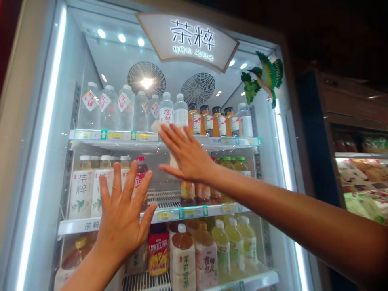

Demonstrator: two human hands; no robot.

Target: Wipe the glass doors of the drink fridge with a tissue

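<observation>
My left hand point(124, 214) is spread wide, palm toward the glass door point(163, 169) of a lit drinks cooler, fingers apart and nothing in them. Higher and to the right, my right hand point(189, 155) presses flat against the same door with its fingers stretched out. Under it a whitish cloth point(173, 161) shows at the fingertips and below the palm; the hand hides most of it. Through the glass, behind my hands, stand white-labelled tea bottles point(81, 188) and a red-capped bottle point(141, 171).
Clear water bottles point(125, 107) and dark-capped amber bottles point(216, 121) line the top shelf. Larger bottles point(183, 256) fill the lower shelf. A lit sign point(190, 38) and a bird decoration point(268, 76) sit near the door's top. Packaged goods point(363, 182) lie in another case at right.
</observation>
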